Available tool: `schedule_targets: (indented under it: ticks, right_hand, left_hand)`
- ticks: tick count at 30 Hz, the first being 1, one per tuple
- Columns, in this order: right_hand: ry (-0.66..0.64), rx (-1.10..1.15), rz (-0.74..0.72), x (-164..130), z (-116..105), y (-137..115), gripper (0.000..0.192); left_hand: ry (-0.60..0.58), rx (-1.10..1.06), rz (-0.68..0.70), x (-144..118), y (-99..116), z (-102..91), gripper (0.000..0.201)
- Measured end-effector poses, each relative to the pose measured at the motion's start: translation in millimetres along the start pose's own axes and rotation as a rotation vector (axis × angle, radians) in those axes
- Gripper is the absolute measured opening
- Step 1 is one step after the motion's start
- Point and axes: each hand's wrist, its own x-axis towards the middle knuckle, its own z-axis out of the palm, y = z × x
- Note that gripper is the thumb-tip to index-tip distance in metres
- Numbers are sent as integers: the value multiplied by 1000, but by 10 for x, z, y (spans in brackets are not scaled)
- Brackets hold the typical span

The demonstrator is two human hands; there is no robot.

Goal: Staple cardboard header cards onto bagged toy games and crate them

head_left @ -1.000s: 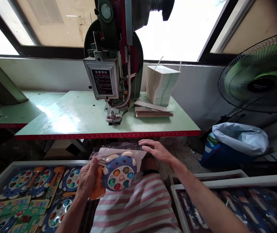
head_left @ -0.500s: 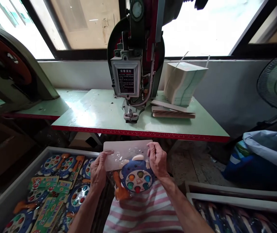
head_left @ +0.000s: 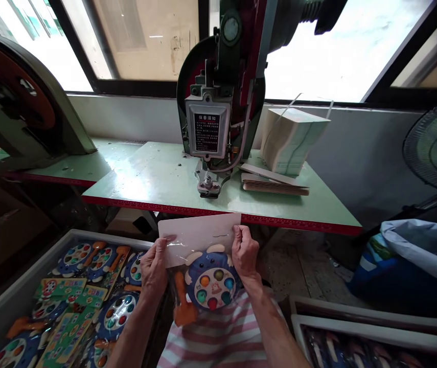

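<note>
At six o'clock of the tabletop (head_left: 157, 176), left hand (head_left: 154, 268) and right hand (head_left: 246, 250) pinched the bagged toy (head_left: 213, 288) by its card (head_left: 201, 231), probably the stiffest hold on something apparently light and slippery.

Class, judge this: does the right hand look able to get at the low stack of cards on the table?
Probably yes, once freed: the right hand grips the white card by its side, but nothing visible blocks the way over the red table edge to the low stack.
</note>
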Motion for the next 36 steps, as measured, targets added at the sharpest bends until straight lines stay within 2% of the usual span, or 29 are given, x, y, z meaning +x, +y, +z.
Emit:
schedule_targets:
  ticks: [6, 10, 13, 15, 16, 18, 21, 27, 36]
  right_hand:
    - [27, 288, -82, 100, -142, -34, 36]
    - [-123, 487, 44, 157, -163, 49, 37]
    - [-131, 480, 97, 153, -163, 92, 40]
    - [-104, 470, 103, 139, -167, 108, 41]
    - [-100, 473, 110, 132, -169, 117, 41]
    - [-106, 488, 128, 124, -168, 140, 40]
    - [-108, 505, 140, 124, -159, 178, 40]
    - [-127, 513, 150, 130, -167, 151, 41]
    - [-112, 440, 113, 148, -200, 107, 39]
  left_hand:
    - [-26, -127, -49, 118, 35, -25, 50]
    - [-114, -249, -72, 173, 145, -16, 57]
    - [-161, -303, -57, 205, 210, -1, 81]
    - [-123, -330, -91, 211, 210, 0, 92]
    - [-99, -325, -135, 207, 199, -3, 89]
    - [-86, -284, -252, 180, 177, -18, 68]
    - [-135, -242, -343, 118, 189, -42, 50]
    - [-149, -219, -204, 102, 309, -57, 43]
    - [-159, -205, -163, 195, 340, -41, 44]
